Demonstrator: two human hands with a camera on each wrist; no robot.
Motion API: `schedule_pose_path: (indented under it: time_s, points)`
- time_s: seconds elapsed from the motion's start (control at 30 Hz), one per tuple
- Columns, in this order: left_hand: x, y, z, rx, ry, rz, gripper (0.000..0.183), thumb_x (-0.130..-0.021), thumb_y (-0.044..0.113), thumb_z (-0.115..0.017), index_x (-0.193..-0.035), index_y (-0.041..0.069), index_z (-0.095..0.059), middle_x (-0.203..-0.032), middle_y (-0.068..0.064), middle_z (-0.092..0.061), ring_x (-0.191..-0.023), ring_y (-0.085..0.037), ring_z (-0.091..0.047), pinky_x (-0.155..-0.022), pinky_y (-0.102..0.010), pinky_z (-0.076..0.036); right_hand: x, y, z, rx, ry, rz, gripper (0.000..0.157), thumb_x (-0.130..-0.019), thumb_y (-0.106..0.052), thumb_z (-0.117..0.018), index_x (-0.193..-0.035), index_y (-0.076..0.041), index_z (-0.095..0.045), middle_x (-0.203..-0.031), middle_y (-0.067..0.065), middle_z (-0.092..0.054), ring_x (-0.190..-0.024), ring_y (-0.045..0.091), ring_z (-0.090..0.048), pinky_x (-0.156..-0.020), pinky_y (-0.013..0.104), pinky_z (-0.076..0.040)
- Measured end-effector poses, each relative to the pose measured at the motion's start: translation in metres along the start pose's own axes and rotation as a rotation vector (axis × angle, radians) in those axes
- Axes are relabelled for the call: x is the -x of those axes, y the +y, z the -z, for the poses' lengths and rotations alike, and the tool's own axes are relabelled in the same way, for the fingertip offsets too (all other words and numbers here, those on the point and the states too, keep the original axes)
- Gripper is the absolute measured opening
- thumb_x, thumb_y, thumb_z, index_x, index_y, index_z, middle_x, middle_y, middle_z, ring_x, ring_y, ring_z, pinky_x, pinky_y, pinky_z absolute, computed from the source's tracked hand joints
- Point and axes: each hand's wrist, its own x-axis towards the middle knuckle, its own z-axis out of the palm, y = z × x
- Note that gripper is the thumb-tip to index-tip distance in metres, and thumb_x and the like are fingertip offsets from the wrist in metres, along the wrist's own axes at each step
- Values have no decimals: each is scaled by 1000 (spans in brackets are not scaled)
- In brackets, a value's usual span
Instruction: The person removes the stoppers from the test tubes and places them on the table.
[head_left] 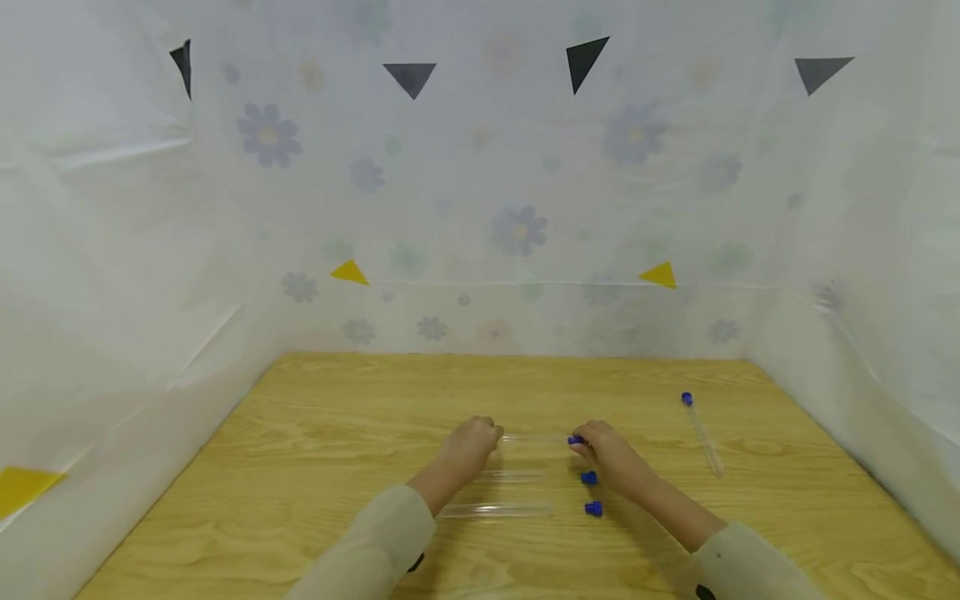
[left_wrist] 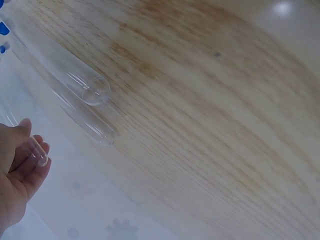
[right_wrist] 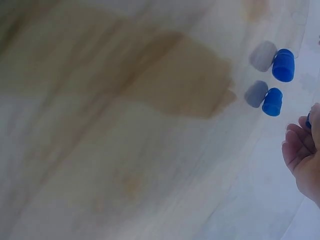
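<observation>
My left hand (head_left: 472,446) pinches the rounded end of a clear test tube (head_left: 534,437), held level and pointing right. In the left wrist view that tube end (left_wrist: 37,152) shows between thumb and fingers. My right hand (head_left: 609,454) pinches a blue stopper (head_left: 576,440) at the tube's other end; whether it is seated in the mouth I cannot tell. Nearer to me lie two more clear tubes, a middle tube (head_left: 513,477) and a front tube (head_left: 498,510). Off their right ends lie two loose blue stoppers, one farther (head_left: 588,478) and one nearer (head_left: 593,508).
A tube with a blue stopper (head_left: 697,429) in its end lies at the right on the wood-grained table (head_left: 360,392). Pale sheeting with printed flowers (head_left: 520,230) walls the back and sides. Black and yellow triangles (head_left: 657,275) are stuck on it.
</observation>
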Motion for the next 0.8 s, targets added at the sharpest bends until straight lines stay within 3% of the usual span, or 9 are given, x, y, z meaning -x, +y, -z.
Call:
schedule_pose_path:
  time_s: [0.27, 0.8]
  points:
    - [2, -3, 3, -20, 19, 0, 12, -79, 10, -69, -89, 6, -67, -83, -4, -65, -79, -13, -64, -69, -12, -52, -4, -2, 0, -11, -18, -42, 9, -91, -9, -56, -91, -2, -62, -84, 2, -60, -76, 13, -54, -62, 23, -48]
    - [7, -5, 1, -43, -10, 32, 13, -79, 14, -70, -90, 8, -68, -87, -4, -68, -81, -14, -66, -70, -14, -53, -8, -7, -3, 4, -24, -21, 7, -89, -7, -58, -87, -2, -61, -84, 5, -63, -77, 18, -59, -64, 26, -51]
